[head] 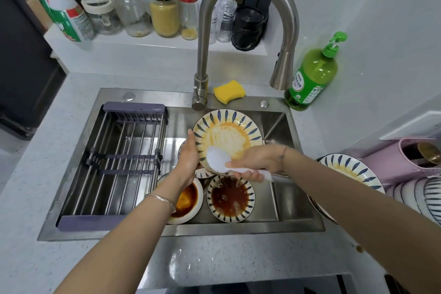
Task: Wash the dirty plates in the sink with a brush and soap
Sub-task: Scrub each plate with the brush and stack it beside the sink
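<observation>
Orange-smeared plate (226, 135) in left hand (188, 159), brush (216, 156) in right hand (259, 162) touching it.

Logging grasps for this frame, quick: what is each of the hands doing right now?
Left hand: holds the dirty plate by its rim.
Right hand: grips the white brush by its handle.

Blue-leaf-patterned plate (228, 135) smeared orange, white brush (218, 156), yellow sponge (229, 91), green soap bottle (312, 76).
</observation>
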